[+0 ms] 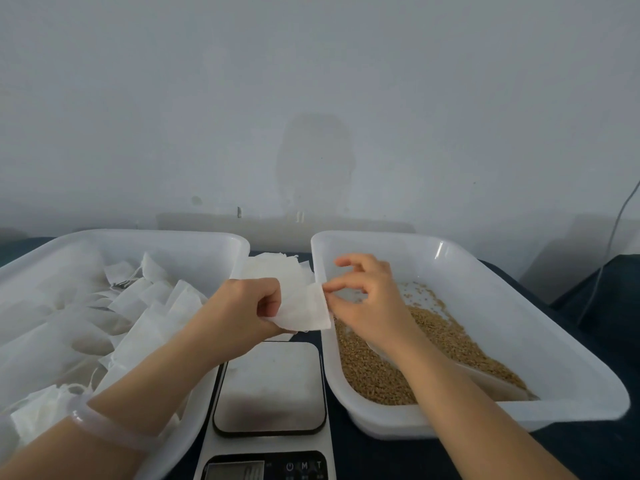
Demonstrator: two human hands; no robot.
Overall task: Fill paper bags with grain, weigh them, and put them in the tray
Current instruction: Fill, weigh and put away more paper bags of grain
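An empty white paper bag [304,311] is held flat in the air above the scale [270,386]. My left hand [242,306] grips its left edge with curled fingers. My right hand [367,299] pinches its upper right corner between thumb and forefinger. To the right, a translucent tray [519,306] holds brown grain [433,341] along its near side. The tray on the left [194,244] holds several filled white bags [138,306]. A stack of empty bags [277,268] lies between the two trays, behind the held bag.
The scale's steel platform is bare, and its display and buttons [266,467] sit at the bottom edge. A dark cloth [588,445] covers the table. A grey wall stands close behind the trays. A thin cable [609,244] hangs at the far right.
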